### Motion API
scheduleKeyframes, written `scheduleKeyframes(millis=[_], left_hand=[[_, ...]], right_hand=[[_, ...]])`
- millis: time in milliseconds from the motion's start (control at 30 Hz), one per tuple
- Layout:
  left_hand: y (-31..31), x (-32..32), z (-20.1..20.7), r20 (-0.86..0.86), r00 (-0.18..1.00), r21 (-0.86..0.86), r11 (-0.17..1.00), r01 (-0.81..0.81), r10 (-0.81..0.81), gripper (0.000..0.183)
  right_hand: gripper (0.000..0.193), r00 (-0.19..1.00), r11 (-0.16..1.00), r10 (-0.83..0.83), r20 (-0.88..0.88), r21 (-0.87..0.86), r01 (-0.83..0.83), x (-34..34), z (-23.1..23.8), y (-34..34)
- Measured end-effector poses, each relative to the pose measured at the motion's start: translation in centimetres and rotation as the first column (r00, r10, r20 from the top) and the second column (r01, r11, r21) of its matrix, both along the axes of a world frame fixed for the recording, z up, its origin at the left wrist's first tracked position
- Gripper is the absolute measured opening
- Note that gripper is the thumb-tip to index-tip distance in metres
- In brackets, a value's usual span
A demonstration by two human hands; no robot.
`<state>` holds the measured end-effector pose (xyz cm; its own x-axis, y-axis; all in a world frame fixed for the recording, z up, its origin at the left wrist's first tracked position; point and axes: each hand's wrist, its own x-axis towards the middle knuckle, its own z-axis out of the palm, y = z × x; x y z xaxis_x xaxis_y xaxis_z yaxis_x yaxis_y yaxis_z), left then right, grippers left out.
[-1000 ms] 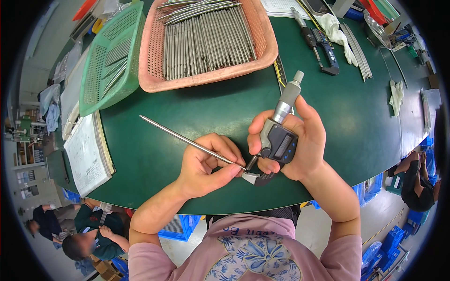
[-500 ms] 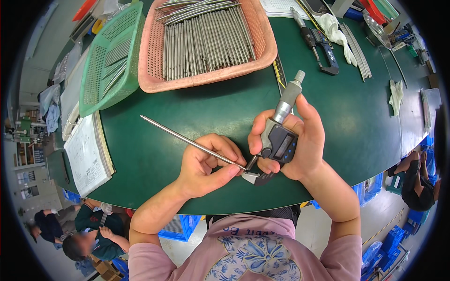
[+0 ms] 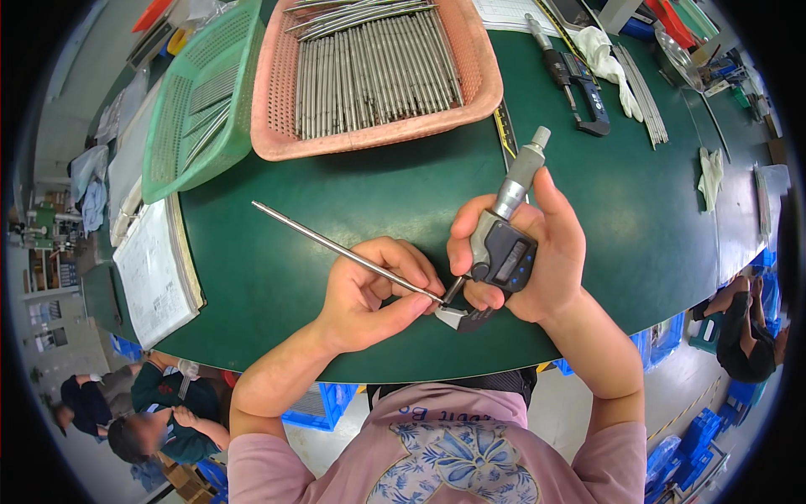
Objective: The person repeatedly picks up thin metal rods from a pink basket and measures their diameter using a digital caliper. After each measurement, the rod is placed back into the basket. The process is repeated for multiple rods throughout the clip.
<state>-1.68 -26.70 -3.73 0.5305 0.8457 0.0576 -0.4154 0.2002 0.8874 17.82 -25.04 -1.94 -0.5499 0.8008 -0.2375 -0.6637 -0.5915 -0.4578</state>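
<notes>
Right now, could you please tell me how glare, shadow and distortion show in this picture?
Head view: pale sheen on the green table, whose near edge bows; darker shadow below the pink basket; black corners; metal rod and micrometer look fairly sharp.

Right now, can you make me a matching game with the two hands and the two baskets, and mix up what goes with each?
Column one:
1. Left hand
2. Right hand
3. Pink basket
4. Green basket

Column two:
A. Has fewer rods showing
B. Holds a micrometer
C. Has more rods showing
D. Pinches a single rod

Right pairs: 1-D, 2-B, 3-C, 4-A.
</notes>
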Motion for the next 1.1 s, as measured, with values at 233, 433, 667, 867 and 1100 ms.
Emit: scheduleKeyframes(millis=[233, 433, 667, 867, 1100], left_hand=[[-0.17, -0.02, 0.07, 0.001, 1.000, 0.029, 0.999, -0.019, 0.019, 0.015], [-0.26, 0.06, 0.02, -0.015, 0.999, -0.002, 0.999, -0.035, 0.035, 0.016], [-0.27, 0.12, -0.07, -0.024, 0.999, -0.003, 1.000, -0.028, 0.028, 0.016], [-0.28, 0.12, -0.14, -0.017, 1.000, -0.007, 1.000, -0.018, 0.018, 0.015], [-0.25, 0.18, 0.20, -0.049, 0.998, -0.016, 0.999, -0.028, 0.027, 0.016]], right_hand=[[0.079, 1.000, 1.000, 0.016, -0.003, -0.009, -0.016, -0.12, -0.16, -0.09], [0.080, 0.999, 0.999, 0.025, -0.020, -0.029, -0.026, 0.03, 0.08, -0.01], [0.080, 1.000, 0.999, 0.028, -0.008, -0.030, -0.028, -0.03, 0.03, -0.06], [0.079, 1.000, 0.999, 0.027, 0.005, -0.018, -0.027, -0.08, 0.10, -0.07], [0.075, 0.999, 0.999, 0.026, 0.026, -0.023, -0.025, 0.05, 0.29, -0.02]])
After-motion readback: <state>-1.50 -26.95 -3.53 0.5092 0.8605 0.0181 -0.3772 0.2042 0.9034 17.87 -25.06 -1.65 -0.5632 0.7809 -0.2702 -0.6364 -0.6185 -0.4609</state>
